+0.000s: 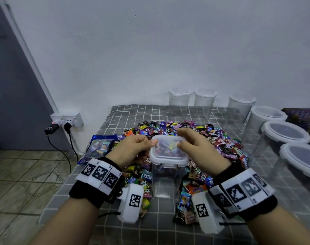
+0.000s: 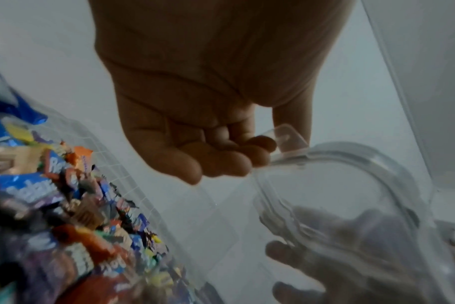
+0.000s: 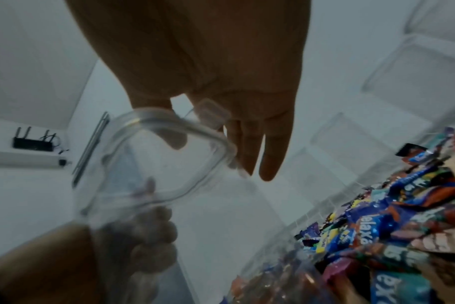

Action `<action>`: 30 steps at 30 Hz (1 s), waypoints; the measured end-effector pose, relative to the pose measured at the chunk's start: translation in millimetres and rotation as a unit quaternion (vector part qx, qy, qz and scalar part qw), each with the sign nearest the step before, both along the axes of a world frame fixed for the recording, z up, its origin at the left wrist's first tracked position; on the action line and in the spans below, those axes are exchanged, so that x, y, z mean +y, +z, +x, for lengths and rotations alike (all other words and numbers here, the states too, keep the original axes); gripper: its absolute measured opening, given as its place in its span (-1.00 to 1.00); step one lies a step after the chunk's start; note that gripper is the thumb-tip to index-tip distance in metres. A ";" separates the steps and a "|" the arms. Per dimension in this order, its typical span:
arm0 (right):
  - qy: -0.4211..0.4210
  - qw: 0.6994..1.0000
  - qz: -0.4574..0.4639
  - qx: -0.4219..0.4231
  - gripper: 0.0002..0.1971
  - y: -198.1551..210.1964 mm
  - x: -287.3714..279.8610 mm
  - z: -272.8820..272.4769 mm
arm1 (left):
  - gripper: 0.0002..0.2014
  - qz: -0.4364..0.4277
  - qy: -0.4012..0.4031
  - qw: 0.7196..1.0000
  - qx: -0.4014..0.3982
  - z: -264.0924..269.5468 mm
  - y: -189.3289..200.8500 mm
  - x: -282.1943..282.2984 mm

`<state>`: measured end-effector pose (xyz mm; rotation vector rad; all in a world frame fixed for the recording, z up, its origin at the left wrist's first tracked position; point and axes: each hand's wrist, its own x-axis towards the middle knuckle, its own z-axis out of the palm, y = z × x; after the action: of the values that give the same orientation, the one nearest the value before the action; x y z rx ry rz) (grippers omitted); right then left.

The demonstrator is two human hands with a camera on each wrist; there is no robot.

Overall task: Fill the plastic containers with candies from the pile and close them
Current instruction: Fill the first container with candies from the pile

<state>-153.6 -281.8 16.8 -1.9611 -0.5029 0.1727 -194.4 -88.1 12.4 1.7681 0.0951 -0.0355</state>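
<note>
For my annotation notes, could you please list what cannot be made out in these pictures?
- Head view: whether the lid is fully seated on the container; both hands cover its side clips.
- Head view: contents of the lidded containers at right; dark lids, frame edge.
- Left wrist view: candy pile wrappers blurred.
- Right wrist view: left hand seen only through plastic.

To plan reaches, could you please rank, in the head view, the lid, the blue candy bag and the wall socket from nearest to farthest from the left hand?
1. lid: pinched by the left hand.
2. blue candy bag: just left.
3. wall socket: far left, on the wall.
</note>
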 end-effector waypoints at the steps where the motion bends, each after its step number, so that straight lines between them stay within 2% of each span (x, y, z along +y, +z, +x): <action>1: 0.002 1.000 -0.014 -0.015 -0.62 2.6 2.7 -4.5 | -0.70 0.014 -0.002 1.000 -0.004 2.2 2.6 1.0; 4: -0.010 0.998 -0.043 -0.033 -0.50 9.8 7.1 -11.2 | -0.73 0.056 -0.001 0.998 -0.023 9.7 8.9 4.2; 7: 0.002 0.995 -0.087 -0.041 -0.57 15.2 8.7 -13.7 | -0.67 0.113 0.008 0.993 -0.033 15.1 6.0 7.4; 11: -0.016 0.998 -0.064 0.018 -0.67 11.1 8.6 -10.9 | -0.23 0.189 0.054 0.979 -0.050 5.4 -1.6 9.4; 13: -0.017 0.998 -0.024 0.064 -0.71 8.3 9.2 -8.0 | -0.17 0.193 0.068 0.978 -0.039 -3.7 -2.3 7.4; 18: 0.006 0.993 0.014 0.116 -0.70 -1.3 8.9 -1.7 | -0.55 0.117 0.058 0.991 -0.012 -18.7 -5.2 -0.9; 30: 0.034 0.985 0.048 0.159 -0.69 -5.5 5.0 -0.1 | -0.70 -0.008 0.055 0.998 0.019 -13.1 -9.7 -5.1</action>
<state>-153.7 -276.8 11.3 -1.7798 -0.3598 0.4879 -207.5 -93.2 2.6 1.7446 0.2175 0.0098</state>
